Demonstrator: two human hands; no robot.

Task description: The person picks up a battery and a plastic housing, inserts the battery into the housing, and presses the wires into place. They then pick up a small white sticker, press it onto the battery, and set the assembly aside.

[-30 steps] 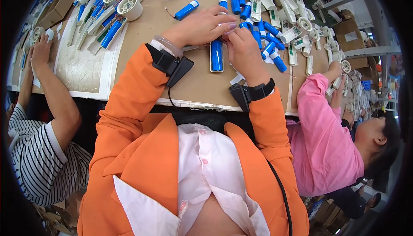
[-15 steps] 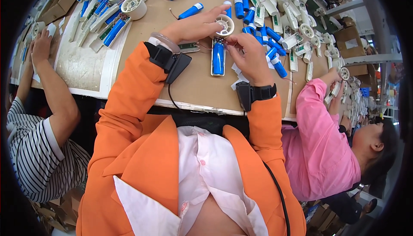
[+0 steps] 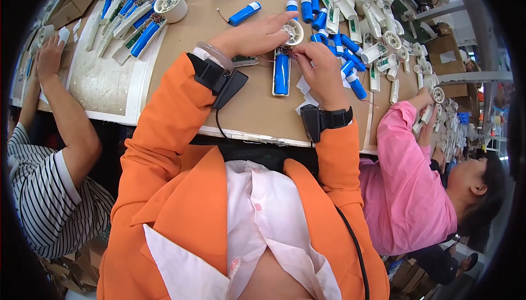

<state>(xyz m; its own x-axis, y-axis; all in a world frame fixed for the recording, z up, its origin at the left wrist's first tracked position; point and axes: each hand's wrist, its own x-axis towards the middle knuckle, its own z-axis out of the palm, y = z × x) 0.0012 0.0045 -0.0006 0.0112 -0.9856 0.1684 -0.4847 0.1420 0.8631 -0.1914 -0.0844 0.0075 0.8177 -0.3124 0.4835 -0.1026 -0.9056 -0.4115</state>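
In front of me on the brown-covered table lies a white handheld-fan half shell (image 3: 275,90), its round spoked head pointing away. A blue cylindrical battery (image 3: 281,73) fills its handle, with thin wires at the neck. My left hand (image 3: 255,34) is around the left side of the round head (image 3: 296,30), fingers along its rim and thumb hidden. My right hand (image 3: 319,70) is closed in a pinch at the neck, just above the battery, on what looks like a thin wire; its tip is mostly hidden. A green circuit-board piece (image 3: 245,61) lies beside my left wrist.
Loose blue batteries (image 3: 245,13) lie at the far side, and more are heaped at right (image 3: 350,59). Open fan shells (image 3: 372,21) pile up behind them; others (image 3: 171,5) lie at the far left. White paper scraps (image 3: 304,101) sit by my right wrist. Co-workers sit on both sides.
The fan shell and its battery have shifted slightly to the right, along with my left hand. My right hand remains pinched at the neck, its fingers slightly moved.
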